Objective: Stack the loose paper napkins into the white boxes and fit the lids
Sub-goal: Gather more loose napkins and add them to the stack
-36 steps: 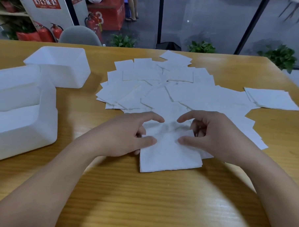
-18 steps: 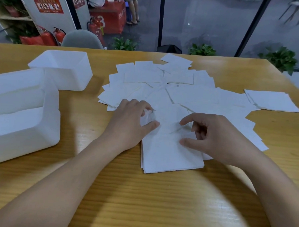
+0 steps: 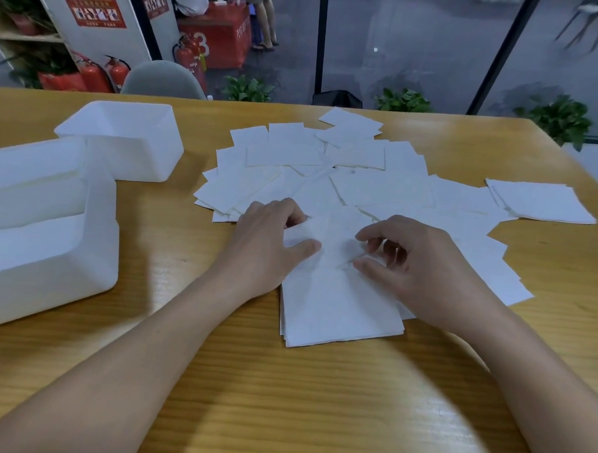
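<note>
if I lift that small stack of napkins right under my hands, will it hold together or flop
The napkin stack will probably sag: its top sheet already wrinkles between the left hand and right hand. The sheets look loose, with staggered edges, so they may slide and fan apart. Likely very light.

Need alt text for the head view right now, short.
Both hands, left hand and right hand, pinch the top napkin of a small stack on a wooden table. Loose napkins spread beyond; white boxes sit left.

Two boxes (image 3: 44,222) sit on the table (image 3: 317,398) at the left, one behind the other. Loose napkins (image 3: 327,166) are spread mid-table, a small pile (image 3: 542,202) off right, another stack (image 3: 338,307) nearest, under both hands.
</note>
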Demonstrator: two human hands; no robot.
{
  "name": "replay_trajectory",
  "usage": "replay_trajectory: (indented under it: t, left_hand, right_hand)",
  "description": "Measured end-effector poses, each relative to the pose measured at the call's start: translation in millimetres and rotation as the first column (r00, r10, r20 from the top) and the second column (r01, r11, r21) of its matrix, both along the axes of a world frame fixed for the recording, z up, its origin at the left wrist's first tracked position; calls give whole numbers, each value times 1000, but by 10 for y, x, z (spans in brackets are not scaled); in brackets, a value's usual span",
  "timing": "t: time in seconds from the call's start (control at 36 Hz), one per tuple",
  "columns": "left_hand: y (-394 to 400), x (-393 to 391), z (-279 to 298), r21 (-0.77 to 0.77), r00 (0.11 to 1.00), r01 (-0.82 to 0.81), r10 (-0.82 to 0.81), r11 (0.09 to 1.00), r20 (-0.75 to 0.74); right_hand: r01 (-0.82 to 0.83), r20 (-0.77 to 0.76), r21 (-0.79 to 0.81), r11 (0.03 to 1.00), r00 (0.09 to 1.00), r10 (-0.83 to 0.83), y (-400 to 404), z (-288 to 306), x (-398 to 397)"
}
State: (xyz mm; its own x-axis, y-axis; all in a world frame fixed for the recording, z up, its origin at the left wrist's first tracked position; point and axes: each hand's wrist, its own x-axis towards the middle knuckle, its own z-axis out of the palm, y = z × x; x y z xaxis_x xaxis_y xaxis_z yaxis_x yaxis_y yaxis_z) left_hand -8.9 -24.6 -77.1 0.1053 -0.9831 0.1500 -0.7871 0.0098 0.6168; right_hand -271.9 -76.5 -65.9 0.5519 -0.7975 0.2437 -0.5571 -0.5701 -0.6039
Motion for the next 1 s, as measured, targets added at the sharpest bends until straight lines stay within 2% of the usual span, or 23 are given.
replay_trajectory:
  t: [0.11,0.22,0.36,0.47,0.56,0.61,0.67,0.72,0.81,0.89,1.0]
  left_hand:
    - [48,8,-3,-133,1000,27,-29,991,-11]
    - [83,96,6,-194,999,-19,13,981,-32]
    - [108,170,76,-350,998,-26,1,936,-69]
    - [159,110,137,-496,995,87,-103,864,-4]
    - [203,40,180,-533,974,210,-222,819,42]
    - [241,8,196,-481,951,232,-301,846,-72]
    - [264,12,212,-359,908,234,-335,904,-250]
    - [269,55,221,-209,879,279,-337,937,-338]
    - [268,156,186,-5,892,359,-345,933,-292]
    - [275,211,168,169,919,389,-369,905,-139]
    - [278,250,164,232,923,383,-377,894,-70]
  right_hand:
    - [12,27,-16,1000,1000,-11,10,13,0]
    - [31,71,-17,999,997,-30,27,40,13]
    - [81,161,-66,994,984,-70,52,83,33]
    - [53,195,-92,994,980,-35,83,136,36]
    - [30,243,-121,992,970,1,109,168,30]
    - [39,337,-46,998,941,-21,126,184,30]
    - [0,397,64,998,917,-26,114,178,12]
    - [-58,354,166,984,935,-5,72,157,-25]
    - [-93,155,248,964,986,55,22,146,-77]
    - [-116,26,256,960,993,113,42,131,-89]
    - [-116,-75,215,970,988,135,64,114,-88]
